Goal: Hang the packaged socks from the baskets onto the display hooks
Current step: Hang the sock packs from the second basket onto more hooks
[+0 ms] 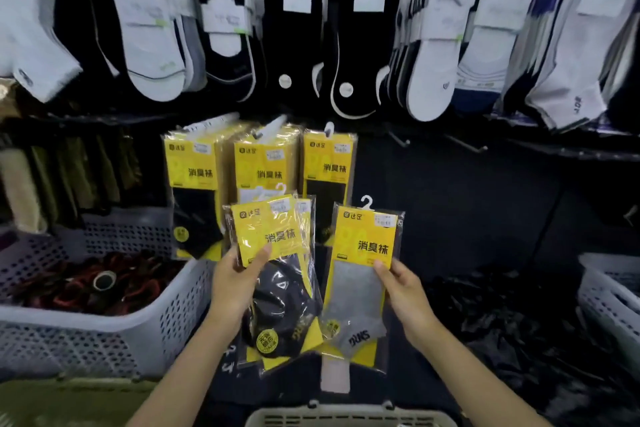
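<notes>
My left hand grips a small stack of yellow sock packs with black socks, thumb on the front card. My right hand pinches a single yellow pack with grey socks by its right edge, its white hanger hook pointing up. Both are held in front of the lower rack. Behind them three groups of the same yellow packs hang on display hooks. To their right two bare display hooks stick out from the dark panel.
A white perforated basket at the left holds dark red and black items. Another white basket sits at the right edge, a beige basket rim at the bottom. White and black socks hang in the upper row. Black plastic bags lie low right.
</notes>
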`<control>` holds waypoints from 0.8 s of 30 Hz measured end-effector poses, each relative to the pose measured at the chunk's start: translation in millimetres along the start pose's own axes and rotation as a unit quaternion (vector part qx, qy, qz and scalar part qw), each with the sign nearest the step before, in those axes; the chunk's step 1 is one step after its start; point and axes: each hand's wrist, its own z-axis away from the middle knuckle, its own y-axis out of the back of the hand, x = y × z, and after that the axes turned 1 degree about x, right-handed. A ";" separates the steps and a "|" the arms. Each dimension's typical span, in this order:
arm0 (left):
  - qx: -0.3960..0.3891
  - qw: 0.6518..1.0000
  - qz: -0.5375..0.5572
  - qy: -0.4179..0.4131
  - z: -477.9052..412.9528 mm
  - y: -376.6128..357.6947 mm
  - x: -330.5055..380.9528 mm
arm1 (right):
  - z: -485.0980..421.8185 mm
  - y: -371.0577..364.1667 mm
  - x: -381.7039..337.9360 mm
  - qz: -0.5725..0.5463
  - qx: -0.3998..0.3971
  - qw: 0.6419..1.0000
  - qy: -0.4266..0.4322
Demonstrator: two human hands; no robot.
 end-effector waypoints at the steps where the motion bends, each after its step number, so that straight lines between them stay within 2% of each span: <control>1: 0.011 1.000 -0.004 -0.019 -8.8 5.1 8.0 | -10.7 -3.7 -10.9 -0.004 0.007 1.000 0.016; 6: 0.044 0.994 -0.012 -0.094 -41.6 23.4 45.5 | -61.2 -28.5 -61.4 0.002 0.026 0.997 0.075; 12: 0.062 0.991 0.020 -0.113 -67.9 34.8 71.7 | -104.8 -60.2 -75.8 0.020 0.007 0.997 0.073; 19: 0.053 0.991 0.035 -0.120 -82.1 34.3 78.8 | -141.5 -71.0 -70.3 0.016 0.041 0.999 -0.015; 24: 0.046 0.994 0.030 -0.092 -83.2 29.4 71.8 | -143.3 -64.5 -55.7 0.006 0.111 0.989 -0.101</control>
